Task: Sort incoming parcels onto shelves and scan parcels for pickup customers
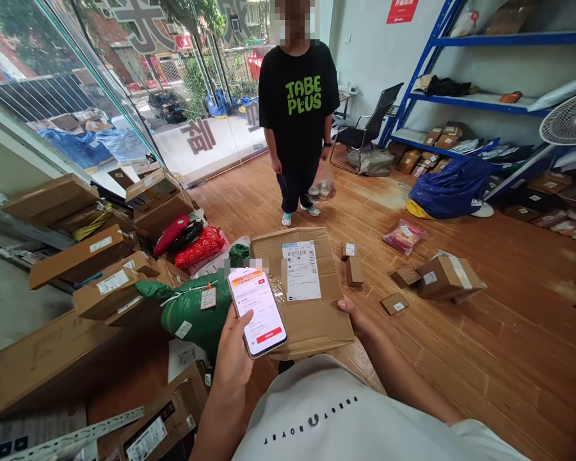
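Observation:
My left hand [235, 342] is wrapped around a smartphone [259, 314], its thumb lying over the lit screen, which shows a white page with a red button. Behind the phone, a brown cardboard box [333, 320] with taped flaps is held up in front of me. A white shipping label [303, 272] is stuck on its face. At the box's right edge, my right hand [354, 315] grips it; most of those fingers are hidden behind the cardboard. The phone covers the box's lower left part.
Facing me stands a person [298, 102] carrying a clear plastic bag [322, 186]. Parcels and a green sack [199, 314] are piled on my left. Small boxes [444, 276] lie on the wooden floor at right, near a blue shelf rack [499, 40] and a white fan [571, 118].

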A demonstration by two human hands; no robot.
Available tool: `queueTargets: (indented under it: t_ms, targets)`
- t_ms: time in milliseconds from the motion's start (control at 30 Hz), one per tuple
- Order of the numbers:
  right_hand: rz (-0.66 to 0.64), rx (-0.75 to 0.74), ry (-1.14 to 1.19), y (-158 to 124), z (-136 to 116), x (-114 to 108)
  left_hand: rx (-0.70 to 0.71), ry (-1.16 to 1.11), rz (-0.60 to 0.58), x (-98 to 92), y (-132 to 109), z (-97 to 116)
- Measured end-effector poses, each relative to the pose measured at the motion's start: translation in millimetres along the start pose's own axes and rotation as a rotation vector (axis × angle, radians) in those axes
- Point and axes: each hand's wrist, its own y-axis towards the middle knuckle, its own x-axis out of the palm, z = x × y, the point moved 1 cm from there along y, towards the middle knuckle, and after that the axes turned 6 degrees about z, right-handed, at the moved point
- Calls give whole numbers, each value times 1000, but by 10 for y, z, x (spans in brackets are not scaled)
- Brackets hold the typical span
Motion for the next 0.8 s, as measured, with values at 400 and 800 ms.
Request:
queueTargets:
  t_ms: [400, 800]
  targets:
    - [-42, -46, 19, -34, -17, 14, -42, -24, -8, -60, 7, 4]
    - [-38, 20, 65, -52, -72, 179, -91, -16, 7, -201, -4, -29]
